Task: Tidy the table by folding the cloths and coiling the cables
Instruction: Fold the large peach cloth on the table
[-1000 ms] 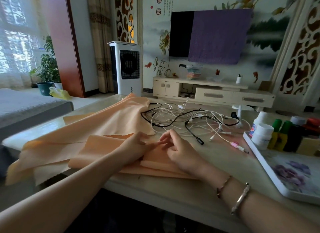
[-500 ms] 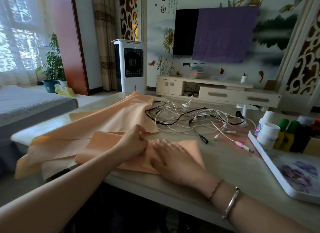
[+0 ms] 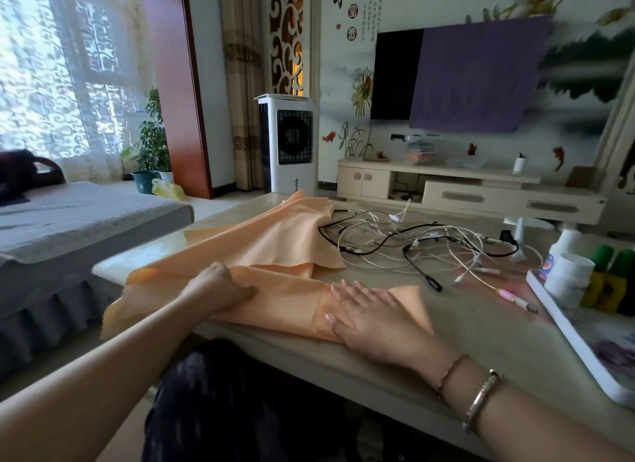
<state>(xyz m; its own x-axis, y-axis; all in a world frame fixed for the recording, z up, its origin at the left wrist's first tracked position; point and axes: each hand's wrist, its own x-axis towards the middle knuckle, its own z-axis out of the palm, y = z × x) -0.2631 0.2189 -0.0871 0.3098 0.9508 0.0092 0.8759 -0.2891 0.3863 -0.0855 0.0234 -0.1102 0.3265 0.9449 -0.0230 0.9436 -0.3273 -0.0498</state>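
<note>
Two grips: the peach cloth [image 3: 281, 286], thin and limp, is bunched in the left hand [image 3: 220, 286] and pressed flat under the open right hand [image 3: 367, 310]; edges are judged the best hold.

There is only one view, from a wide-angle camera on the person's head, which looks forward and slightly down across the pale glossy stone table [image 3: 481, 327]. The two forearms enter from the bottom corners, very near the lens, and the peach-orange thin cloth [image 3: 275, 241] lies close in the centre. The black wall television [image 3: 395, 73] stands far away in the upper right, and straight lines bend near the edges.
</note>
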